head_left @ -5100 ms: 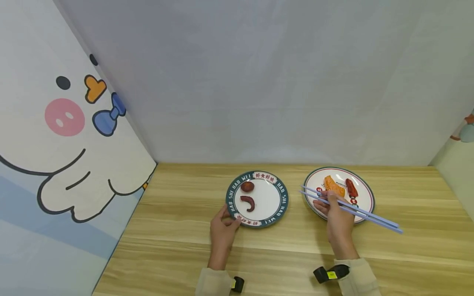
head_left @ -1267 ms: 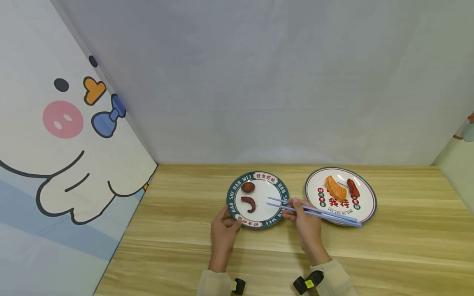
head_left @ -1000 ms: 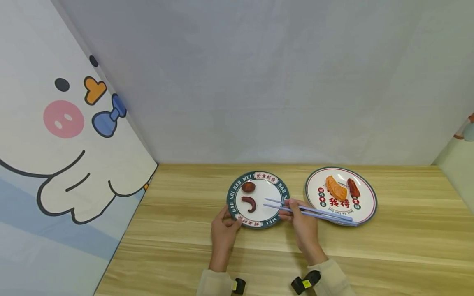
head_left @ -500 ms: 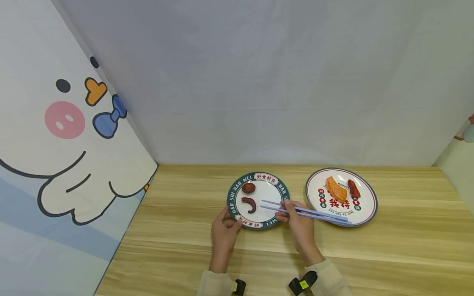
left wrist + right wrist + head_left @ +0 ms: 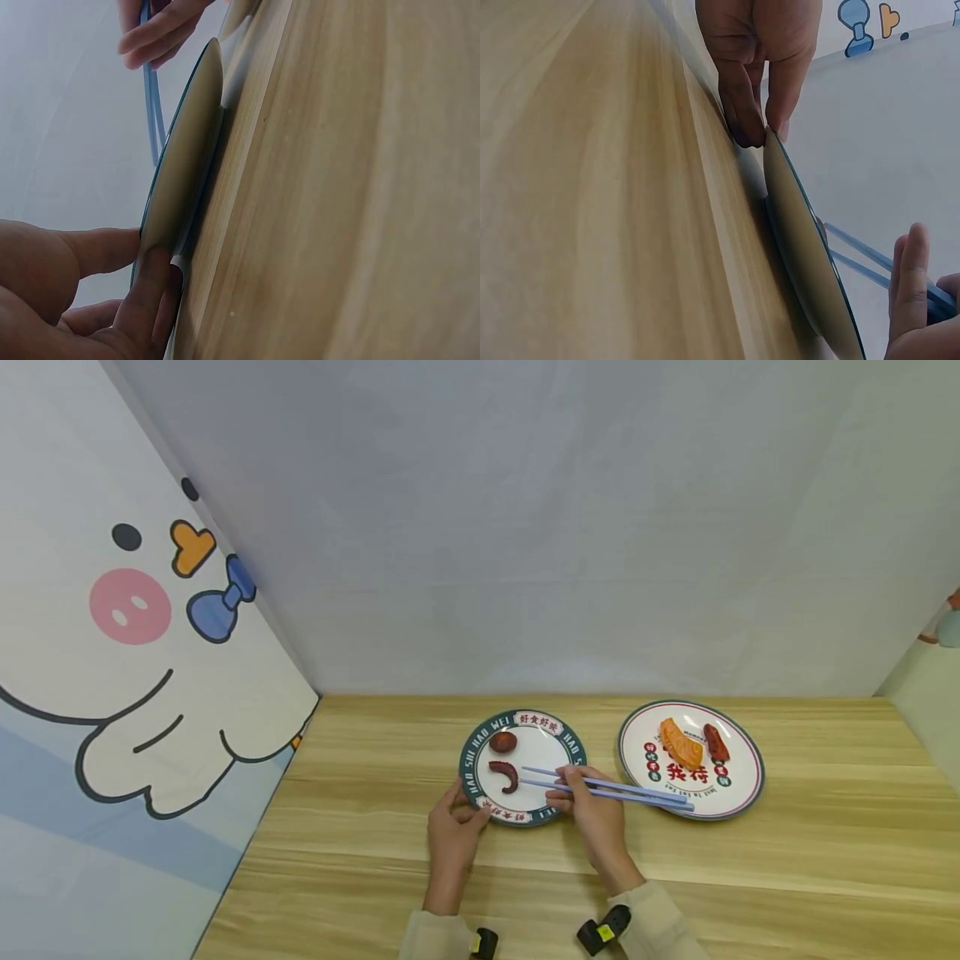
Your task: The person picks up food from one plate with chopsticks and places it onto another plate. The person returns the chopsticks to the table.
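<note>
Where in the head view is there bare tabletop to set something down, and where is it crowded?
The tabletop is bare left of the left hand and round plate, right of the oval plate, and in a smaller patch below the round plate, between both hands. It is crowded between the plates, where the right hand and chopsticks span the gap's near end.

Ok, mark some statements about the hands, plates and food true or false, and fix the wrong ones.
1. The right hand holds two slender pale-blue chopsticks. True.
2. The left hand touches nothing. False: the left hand grips the edge of the round green-rimmed white plate.
3. The curled dark-red tentacle-like piece lies on that plate. True.
4. The striped orange slice lies there too. False: the striped orange slice lies on the oval white plate with red characters.
</note>
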Tool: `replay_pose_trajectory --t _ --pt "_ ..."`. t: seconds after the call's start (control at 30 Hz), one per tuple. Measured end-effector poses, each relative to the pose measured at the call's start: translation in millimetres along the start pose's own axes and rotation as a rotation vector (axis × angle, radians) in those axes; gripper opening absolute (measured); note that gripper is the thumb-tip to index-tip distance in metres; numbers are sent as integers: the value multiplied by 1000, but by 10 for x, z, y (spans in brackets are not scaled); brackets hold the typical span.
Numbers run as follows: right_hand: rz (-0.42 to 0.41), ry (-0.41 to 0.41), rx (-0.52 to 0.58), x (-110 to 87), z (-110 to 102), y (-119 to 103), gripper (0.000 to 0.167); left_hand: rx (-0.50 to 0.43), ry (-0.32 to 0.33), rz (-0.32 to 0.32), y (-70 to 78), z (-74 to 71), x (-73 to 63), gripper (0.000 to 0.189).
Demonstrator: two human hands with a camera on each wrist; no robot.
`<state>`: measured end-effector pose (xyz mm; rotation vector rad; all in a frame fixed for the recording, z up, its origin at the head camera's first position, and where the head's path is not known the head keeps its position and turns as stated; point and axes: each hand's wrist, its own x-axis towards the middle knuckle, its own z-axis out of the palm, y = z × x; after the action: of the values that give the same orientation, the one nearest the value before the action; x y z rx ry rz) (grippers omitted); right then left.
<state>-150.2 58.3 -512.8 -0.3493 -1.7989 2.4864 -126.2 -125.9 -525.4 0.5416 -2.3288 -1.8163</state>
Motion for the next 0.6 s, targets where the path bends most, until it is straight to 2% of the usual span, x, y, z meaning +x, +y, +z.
replay_pose_trajectory --t 0.6 --pt "6 -25 -43 62 84 62 30 -24 -1 -9 -8 13 6 66"
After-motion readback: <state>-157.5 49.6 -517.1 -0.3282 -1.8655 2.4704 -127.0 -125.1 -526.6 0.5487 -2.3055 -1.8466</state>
